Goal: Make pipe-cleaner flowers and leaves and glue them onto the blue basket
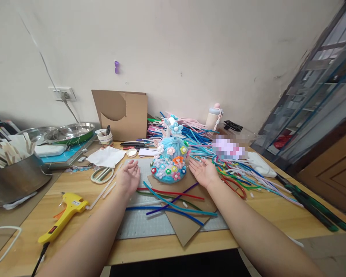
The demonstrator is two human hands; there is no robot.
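Beside flowered ornament [170, 158]: left hand [128, 177], right hand [204, 173], palms up, fingers loosely spread.

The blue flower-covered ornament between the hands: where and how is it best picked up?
Probably low around its rounded base, from both sides at once: the ornament stands upright, wide below and narrower above. The left hand and right hand flank it, open. Raised flowers cover its front, so a gentle cradle seems safer than squeezing.
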